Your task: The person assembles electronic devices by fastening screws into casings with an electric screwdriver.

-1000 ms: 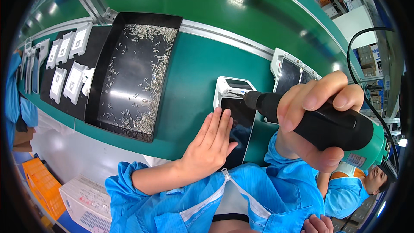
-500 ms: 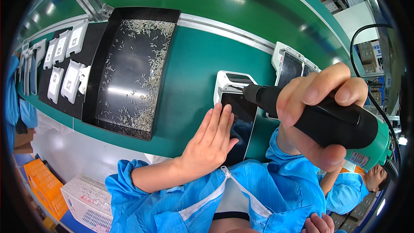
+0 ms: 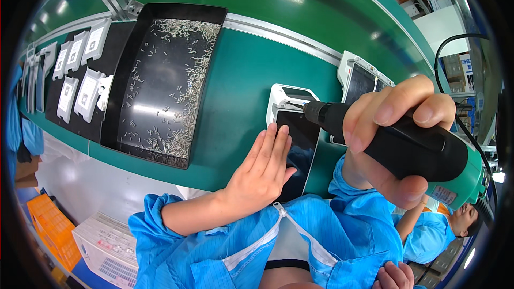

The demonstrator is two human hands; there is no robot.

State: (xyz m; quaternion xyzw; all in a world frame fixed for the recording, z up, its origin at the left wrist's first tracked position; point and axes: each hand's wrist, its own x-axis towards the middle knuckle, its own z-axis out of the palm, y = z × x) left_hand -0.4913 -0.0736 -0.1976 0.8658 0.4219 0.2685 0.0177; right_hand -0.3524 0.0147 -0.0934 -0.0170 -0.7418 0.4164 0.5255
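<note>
My right hand (image 3: 399, 134) is wrapped round a black and green electric screwdriver (image 3: 428, 155), which lies nearly level and points left. Its bit reaches the white upper end of a device with a dark glossy screen (image 3: 302, 136); whether a screw sits under the tip is too small to tell. My left hand (image 3: 261, 168) lies flat along the left side of that device, fingers stretched out and pressed on its edge and screen, holding nothing. Behind the screwdriver, a second white-framed device (image 3: 358, 80) is partly hidden.
A black tray (image 3: 166, 85) of loose screws stands left of the device. Farther left, several white plastic parts (image 3: 88, 96) lie on a black mat. A black cable (image 3: 440, 69) arcs at the right. A co-worker (image 3: 428, 235) in blue sits at the lower right.
The view has shifted slightly, so the tray and device appear a little higher. Both hands keep their places, the screwdriver's bit still at the device's upper end.
</note>
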